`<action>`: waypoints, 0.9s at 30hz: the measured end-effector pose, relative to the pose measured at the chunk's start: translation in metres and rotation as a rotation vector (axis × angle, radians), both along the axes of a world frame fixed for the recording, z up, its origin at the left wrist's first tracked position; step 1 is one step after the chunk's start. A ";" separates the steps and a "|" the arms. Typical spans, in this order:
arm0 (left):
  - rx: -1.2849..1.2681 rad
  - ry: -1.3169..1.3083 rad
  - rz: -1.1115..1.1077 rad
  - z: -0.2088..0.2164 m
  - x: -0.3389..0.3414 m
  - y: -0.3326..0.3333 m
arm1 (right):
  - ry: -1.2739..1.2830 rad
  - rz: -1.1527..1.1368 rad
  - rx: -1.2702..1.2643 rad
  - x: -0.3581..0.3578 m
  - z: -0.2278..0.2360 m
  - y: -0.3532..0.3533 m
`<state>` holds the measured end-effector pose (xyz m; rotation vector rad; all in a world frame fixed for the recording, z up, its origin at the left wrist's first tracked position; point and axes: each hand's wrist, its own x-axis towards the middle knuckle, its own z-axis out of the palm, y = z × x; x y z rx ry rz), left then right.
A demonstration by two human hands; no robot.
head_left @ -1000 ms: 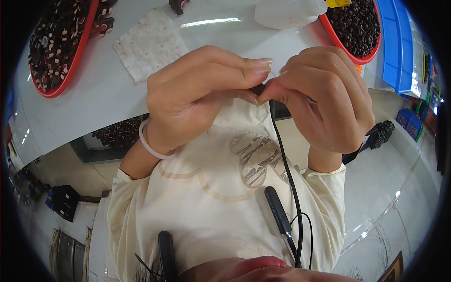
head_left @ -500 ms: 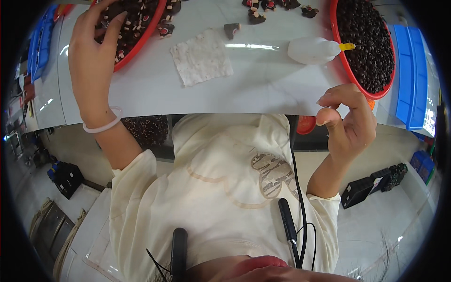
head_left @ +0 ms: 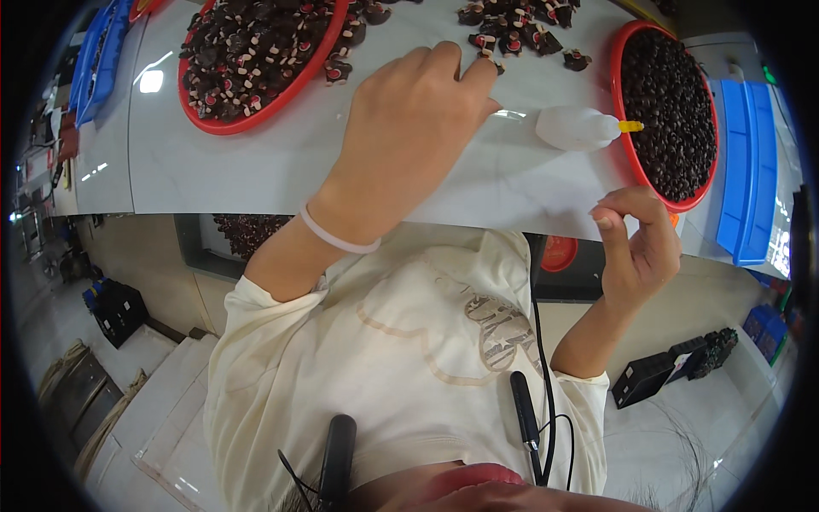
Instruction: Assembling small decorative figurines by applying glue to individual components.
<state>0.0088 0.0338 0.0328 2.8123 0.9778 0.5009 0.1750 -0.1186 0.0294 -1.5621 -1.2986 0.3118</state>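
Observation:
My left hand, back upward and fingers curled down, is over the middle of the white table. Its fingertips are mostly hidden, so what they hold, if anything, does not show. To the right, my right hand is at the table's front edge, thumb and index tip pinched together; anything between them is too small to make out. Ahead of it lies a white squeeze bottle with a yellow tip. Small dark pieces with red and cream parts lie loose beyond my left hand.
A red-rimmed basin of similar dark pieces is at the left. At the right, another red basin holds small black parts. Blue trays stand at the far left and far right. A dark cable hangs down my shirt.
My left hand has left the left basin and moved right, over where the white cloth and a grey piece lay. My right thumb and index finger have closed together. The whole view has shifted slightly.

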 end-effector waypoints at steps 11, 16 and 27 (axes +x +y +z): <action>-1.101 -0.922 -0.284 -0.016 -0.009 -0.033 | -0.025 -0.065 -0.048 -0.004 -0.019 0.034; -1.467 -1.098 -0.164 -0.026 -0.014 -0.041 | 0.552 0.030 0.071 -0.005 -0.016 0.028; -1.486 -1.050 -0.185 -0.034 -0.015 -0.033 | 0.350 0.033 0.009 0.021 0.013 0.004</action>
